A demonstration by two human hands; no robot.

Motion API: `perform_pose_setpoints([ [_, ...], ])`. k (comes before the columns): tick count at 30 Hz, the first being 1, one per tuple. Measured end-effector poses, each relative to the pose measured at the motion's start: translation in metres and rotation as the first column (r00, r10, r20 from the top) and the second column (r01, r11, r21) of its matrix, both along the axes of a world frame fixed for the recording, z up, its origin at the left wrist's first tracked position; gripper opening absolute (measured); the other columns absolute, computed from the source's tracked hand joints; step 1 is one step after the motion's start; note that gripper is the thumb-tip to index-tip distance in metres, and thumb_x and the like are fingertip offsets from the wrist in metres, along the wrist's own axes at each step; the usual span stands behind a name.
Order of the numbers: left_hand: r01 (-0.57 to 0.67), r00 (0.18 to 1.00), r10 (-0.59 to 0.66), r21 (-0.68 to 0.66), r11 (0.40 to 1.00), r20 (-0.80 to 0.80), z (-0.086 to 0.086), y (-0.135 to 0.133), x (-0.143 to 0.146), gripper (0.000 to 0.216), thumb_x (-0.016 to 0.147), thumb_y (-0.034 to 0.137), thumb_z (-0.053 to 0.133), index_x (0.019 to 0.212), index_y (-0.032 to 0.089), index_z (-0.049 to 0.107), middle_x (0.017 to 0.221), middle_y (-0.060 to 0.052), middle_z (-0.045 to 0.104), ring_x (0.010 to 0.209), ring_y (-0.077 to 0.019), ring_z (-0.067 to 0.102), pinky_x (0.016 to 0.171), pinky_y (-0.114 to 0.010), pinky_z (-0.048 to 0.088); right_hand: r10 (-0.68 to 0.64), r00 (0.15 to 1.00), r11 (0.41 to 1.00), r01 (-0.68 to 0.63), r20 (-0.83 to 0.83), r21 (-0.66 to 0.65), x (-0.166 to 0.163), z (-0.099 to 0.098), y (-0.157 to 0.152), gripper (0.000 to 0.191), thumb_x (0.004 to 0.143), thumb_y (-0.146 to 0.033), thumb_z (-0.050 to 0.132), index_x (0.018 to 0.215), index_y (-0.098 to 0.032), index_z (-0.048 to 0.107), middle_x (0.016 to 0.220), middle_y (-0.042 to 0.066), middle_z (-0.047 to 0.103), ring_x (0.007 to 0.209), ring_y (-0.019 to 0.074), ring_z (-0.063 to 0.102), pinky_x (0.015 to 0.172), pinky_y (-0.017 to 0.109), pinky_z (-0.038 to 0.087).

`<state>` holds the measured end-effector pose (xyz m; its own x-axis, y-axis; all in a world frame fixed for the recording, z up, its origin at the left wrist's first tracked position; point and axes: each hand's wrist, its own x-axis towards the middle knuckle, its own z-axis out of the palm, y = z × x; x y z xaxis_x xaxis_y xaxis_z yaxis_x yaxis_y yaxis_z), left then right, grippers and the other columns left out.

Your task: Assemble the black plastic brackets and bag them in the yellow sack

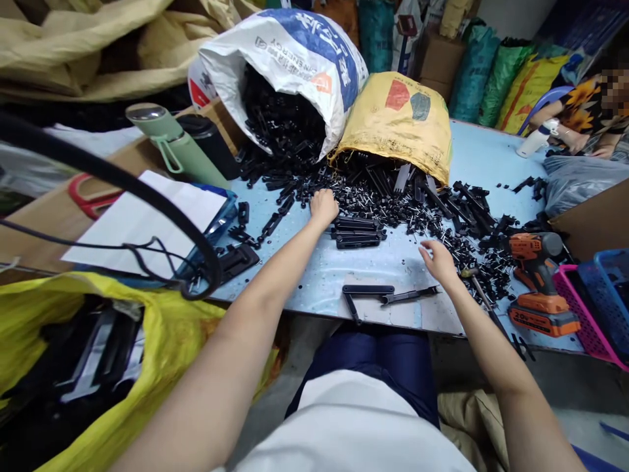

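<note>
Two bare arms (263,298) stretched well forward: left hand (324,207) farther out, knuckles up; right hand (440,263) closer in, fingers (432,244) slightly parted

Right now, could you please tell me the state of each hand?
Left hand: curled by the stacked black parts; grip cannot be told.
Right hand: partly open, nothing visibly held.

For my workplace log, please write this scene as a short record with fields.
Left hand: at the heap of screws and black parts; contents hidden
Right hand: near the same heap; nothing visibly held
Between hands: stack of long black parts
Sacks: white-and-blue sack, yellow sack, both open
Right side: orange drill on blue table
</note>
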<state>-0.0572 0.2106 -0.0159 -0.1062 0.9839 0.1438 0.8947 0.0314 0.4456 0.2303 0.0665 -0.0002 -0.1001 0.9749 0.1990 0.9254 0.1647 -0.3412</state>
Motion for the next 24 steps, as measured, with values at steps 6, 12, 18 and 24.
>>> perform_pose_setpoints([
  [6,0.120,0.956,-0.164,0.187,0.975,0.245,0.008,-0.080,-0.009,0.018,0.080,0.019,0.047,0.089,0.012,0.061,0.089,-0.009,0.064,0.083,-0.0194,0.059,0.078,-0.031,0.046,0.000,0.911,0.978,0.085,0.413,-0.188,-0.033,-0.002,0.074,0.028,0.085,-0.016,0.038,0.107,-0.013,0.055,0.109,0.014,0.058,0.100,0.0242,0.049,0.077,0.031,0.040],
  [12,0.341,0.886,-0.398,0.246,0.907,0.239,-0.009,-0.195,-0.018,0.018,0.085,0.025,0.046,0.084,0.019,0.062,0.078,-0.004,0.065,0.074,-0.0159,0.060,0.069,-0.028,0.049,0.016,0.897,0.976,0.083,0.443,-0.203,-0.027,-0.008,0.063,0.030,0.084,-0.012,0.035,0.105,-0.011,0.056,0.106,0.016,0.058,0.098,0.0256,0.050,0.072,0.031,0.039],
  [18,0.396,0.900,-0.429,0.273,0.877,0.074,-0.016,-0.216,-0.012,0.018,0.088,0.019,0.041,0.089,0.018,0.059,0.081,-0.006,0.063,0.075,-0.0172,0.061,0.067,-0.029,0.050,0.066,0.928,0.994,-0.027,0.366,-0.110,-0.024,-0.015,0.054,0.031,0.085,-0.018,0.038,0.110,-0.013,0.056,0.106,0.015,0.056,0.096,0.0271,0.049,0.073,0.034,0.040],
  [24,0.468,0.884,-0.453,0.237,0.851,-0.118,-0.009,-0.221,-0.010,0.019,0.089,0.015,0.038,0.088,0.016,0.057,0.080,-0.007,0.059,0.074,-0.0185,0.058,0.068,-0.030,0.049,0.085,0.927,0.983,-0.018,0.366,-0.181,-0.024,-0.016,0.049,0.025,0.085,-0.020,0.043,0.101,-0.011,0.059,0.099,0.016,0.057,0.093,0.0263,0.051,0.076,0.033,0.041],
])
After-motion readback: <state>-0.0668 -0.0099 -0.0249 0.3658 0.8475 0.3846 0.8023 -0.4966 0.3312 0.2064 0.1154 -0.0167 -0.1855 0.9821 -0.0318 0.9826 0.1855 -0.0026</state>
